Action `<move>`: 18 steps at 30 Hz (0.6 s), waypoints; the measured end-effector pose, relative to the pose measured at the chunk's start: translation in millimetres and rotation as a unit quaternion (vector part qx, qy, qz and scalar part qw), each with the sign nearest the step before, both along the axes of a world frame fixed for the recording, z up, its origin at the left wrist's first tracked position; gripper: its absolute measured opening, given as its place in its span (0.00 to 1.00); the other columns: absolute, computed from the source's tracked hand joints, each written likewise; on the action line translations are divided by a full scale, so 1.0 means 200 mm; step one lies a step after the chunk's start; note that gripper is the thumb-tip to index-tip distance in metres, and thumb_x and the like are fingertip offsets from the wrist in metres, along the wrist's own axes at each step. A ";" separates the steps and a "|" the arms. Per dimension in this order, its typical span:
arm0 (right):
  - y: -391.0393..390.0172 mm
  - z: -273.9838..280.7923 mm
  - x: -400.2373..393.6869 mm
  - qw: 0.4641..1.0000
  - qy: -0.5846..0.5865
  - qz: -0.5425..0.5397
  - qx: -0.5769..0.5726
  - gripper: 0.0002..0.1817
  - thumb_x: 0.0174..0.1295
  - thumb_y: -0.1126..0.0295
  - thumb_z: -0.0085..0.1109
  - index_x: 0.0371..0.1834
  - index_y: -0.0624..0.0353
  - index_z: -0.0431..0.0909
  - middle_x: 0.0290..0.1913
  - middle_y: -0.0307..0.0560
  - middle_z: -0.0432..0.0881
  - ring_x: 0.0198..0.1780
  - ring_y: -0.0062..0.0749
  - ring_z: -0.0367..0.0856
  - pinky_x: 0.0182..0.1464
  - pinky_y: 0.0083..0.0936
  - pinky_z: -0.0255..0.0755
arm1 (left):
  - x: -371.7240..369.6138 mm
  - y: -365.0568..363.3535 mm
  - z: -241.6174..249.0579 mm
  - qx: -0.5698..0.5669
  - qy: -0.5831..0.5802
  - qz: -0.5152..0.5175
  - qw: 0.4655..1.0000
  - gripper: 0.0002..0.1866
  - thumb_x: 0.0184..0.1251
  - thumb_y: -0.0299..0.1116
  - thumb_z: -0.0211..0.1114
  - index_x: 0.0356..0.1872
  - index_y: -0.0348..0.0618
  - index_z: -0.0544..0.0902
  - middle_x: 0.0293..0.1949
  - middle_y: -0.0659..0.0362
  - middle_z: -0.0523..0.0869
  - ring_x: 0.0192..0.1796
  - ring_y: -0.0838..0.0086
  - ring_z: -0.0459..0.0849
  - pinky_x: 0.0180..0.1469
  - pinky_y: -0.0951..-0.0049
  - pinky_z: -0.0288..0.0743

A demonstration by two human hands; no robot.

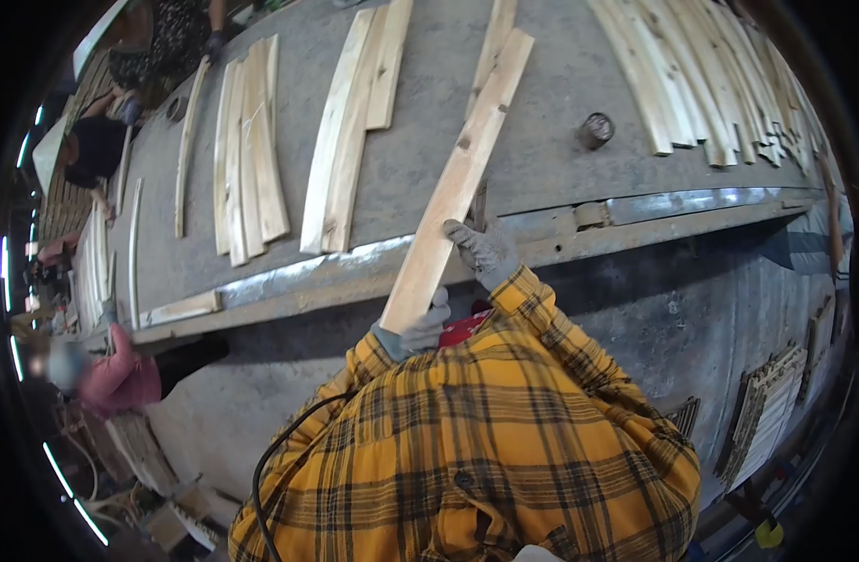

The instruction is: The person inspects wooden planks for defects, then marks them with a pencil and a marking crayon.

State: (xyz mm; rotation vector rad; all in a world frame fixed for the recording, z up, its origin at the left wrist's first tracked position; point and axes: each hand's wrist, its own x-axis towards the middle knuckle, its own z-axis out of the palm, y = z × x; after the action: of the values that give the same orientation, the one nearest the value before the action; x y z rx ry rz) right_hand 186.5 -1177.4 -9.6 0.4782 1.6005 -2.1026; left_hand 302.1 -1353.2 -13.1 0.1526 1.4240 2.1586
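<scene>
A long pale wooden board (460, 173) with dark knots slants up from my body over the table edge. Near its lower end my left hand (422, 326), in a grey glove, is closed around the board. My right hand (487, 253), also gloved, is by the board's right edge with fingertips touching its face. From that hand sticks up a thin dark brown tool (480, 206), whose kind I cannot make out. Another board (493, 47) lies on the table, partly hidden behind the held one.
Boards lie in groups on the grey table (542, 140): several at left (249, 159), a few at centre (350, 140), a large row at right (710, 84). A brown-stained can (596, 130) stands nearby. A person in a pink top (120, 375) and other people are at left.
</scene>
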 end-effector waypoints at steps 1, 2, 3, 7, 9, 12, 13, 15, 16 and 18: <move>0.05 0.02 -0.03 0.999 -0.025 -0.032 -0.004 0.19 0.44 0.60 0.75 0.26 0.62 0.77 0.15 0.32 0.70 0.15 0.15 0.65 0.15 0.17 0.55 | -0.09 0.06 0.05 -0.038 0.039 0.007 0.998 0.24 0.72 0.47 0.45 0.52 0.32 0.68 0.26 0.50 0.80 0.20 0.68 0.81 0.20 0.78 0.77; 0.12 0.05 -0.06 0.999 -0.032 -0.034 0.022 0.21 0.45 0.63 0.74 0.36 0.66 0.77 0.23 0.37 0.76 0.21 0.19 0.71 0.20 0.17 0.65 | -0.19 0.03 0.12 0.115 -0.209 -0.095 0.967 0.23 0.71 0.44 0.48 0.53 0.33 0.69 0.33 0.49 0.81 0.28 0.65 0.83 0.29 0.75 0.80; 0.21 0.10 -0.12 0.998 -0.022 -0.043 0.034 0.21 0.45 0.63 0.74 0.36 0.66 0.77 0.23 0.37 0.76 0.21 0.19 0.71 0.20 0.17 0.65 | -0.22 0.00 0.06 0.135 -0.346 -0.100 0.923 0.22 0.71 0.45 0.46 0.53 0.34 0.71 0.39 0.47 0.81 0.31 0.67 0.83 0.32 0.72 0.79; 0.84 0.28 -0.42 0.991 0.115 -0.012 0.068 0.46 0.49 0.65 0.68 0.70 0.62 0.52 0.48 0.55 0.77 0.40 0.33 0.80 0.42 0.27 0.78 | -0.24 -0.10 0.01 0.027 -0.320 0.019 0.947 0.21 0.69 0.45 0.50 0.52 0.37 0.73 0.38 0.48 0.82 0.32 0.66 0.84 0.32 0.72 0.80; 1.03 0.52 -0.53 0.977 0.179 0.022 0.115 0.33 0.52 0.67 0.64 0.61 0.68 0.64 0.43 0.51 0.79 0.37 0.31 0.80 0.40 0.25 0.77 | -0.25 -0.19 -0.02 0.021 -0.311 0.083 0.947 0.21 0.68 0.45 0.52 0.52 0.38 0.73 0.37 0.48 0.83 0.32 0.66 0.84 0.32 0.71 0.81; 1.53 0.52 -0.90 0.957 0.151 0.081 0.235 0.27 0.56 0.64 0.60 0.56 0.68 0.69 0.37 0.42 0.80 0.36 0.23 0.78 0.36 0.20 0.74 | -0.30 -0.31 -0.02 -0.038 -0.273 0.167 0.947 0.20 0.67 0.44 0.54 0.50 0.39 0.74 0.37 0.49 0.82 0.32 0.67 0.84 0.33 0.70 0.81; 1.59 0.62 -0.97 0.945 0.082 0.114 0.294 0.28 0.56 0.61 0.60 0.57 0.67 0.70 0.34 0.41 0.80 0.34 0.26 0.79 0.38 0.23 0.73 | -0.33 -0.35 -0.03 -0.094 -0.254 0.194 0.943 0.19 0.67 0.43 0.55 0.50 0.39 0.74 0.38 0.50 0.82 0.33 0.67 0.84 0.34 0.71 0.80; 1.77 0.52 -1.16 0.771 0.182 0.090 0.604 0.32 0.56 0.55 0.61 0.59 0.64 0.70 0.28 0.42 0.80 0.33 0.30 0.79 0.38 0.27 0.72 | -0.39 -0.44 -0.09 -0.153 -0.239 0.234 0.930 0.18 0.66 0.42 0.55 0.49 0.39 0.74 0.39 0.50 0.82 0.34 0.68 0.84 0.35 0.71 0.80; 1.77 0.52 -1.19 0.687 0.203 0.078 0.694 0.33 0.55 0.51 0.62 0.60 0.61 0.70 0.28 0.44 0.80 0.32 0.31 0.79 0.38 0.29 0.72 | -0.42 -0.49 -0.17 -0.324 -0.123 0.266 0.899 0.18 0.64 0.41 0.57 0.48 0.40 0.75 0.39 0.52 0.81 0.37 0.67 0.83 0.38 0.69 0.79; 1.70 0.52 -1.15 0.650 0.279 0.018 0.706 0.37 0.51 0.45 0.64 0.61 0.55 0.70 0.28 0.47 0.81 0.32 0.33 0.80 0.39 0.30 0.72 | -0.47 -0.52 -0.14 -0.610 0.075 0.305 0.727 0.19 0.61 0.42 0.61 0.48 0.41 0.75 0.39 0.53 0.80 0.42 0.65 0.80 0.44 0.67 0.75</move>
State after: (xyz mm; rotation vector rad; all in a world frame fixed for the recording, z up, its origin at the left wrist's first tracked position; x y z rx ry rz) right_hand -43.3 -836.8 94.8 0.1694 3.3563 -0.4458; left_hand 207.2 -1457.2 -41.7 -0.7350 2.9630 1.1022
